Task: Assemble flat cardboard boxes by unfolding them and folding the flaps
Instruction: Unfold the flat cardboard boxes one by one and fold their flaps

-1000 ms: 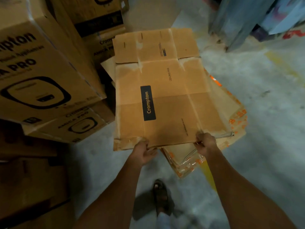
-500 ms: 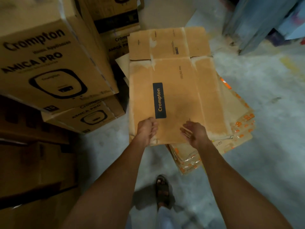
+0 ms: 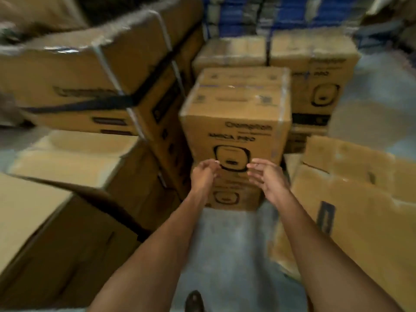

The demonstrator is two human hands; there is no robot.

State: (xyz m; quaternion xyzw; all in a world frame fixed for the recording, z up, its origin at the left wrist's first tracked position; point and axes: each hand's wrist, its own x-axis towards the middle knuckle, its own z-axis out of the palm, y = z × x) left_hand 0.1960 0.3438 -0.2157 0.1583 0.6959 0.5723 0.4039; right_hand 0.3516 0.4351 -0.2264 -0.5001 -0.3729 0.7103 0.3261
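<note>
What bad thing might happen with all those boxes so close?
The left hand and right hand reach out empty toward the top box of the middle stack; a bump might topple it. The tilted strapped box may slide. The flat cardboard lies close by; stepping on it could cause a slip.

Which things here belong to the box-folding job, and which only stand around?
Job: flat cardboard box at right; left hand and right hand, both empty.
Standing around: sealed Crompton box ahead; strapped carton at left; blue stack behind.
</note>
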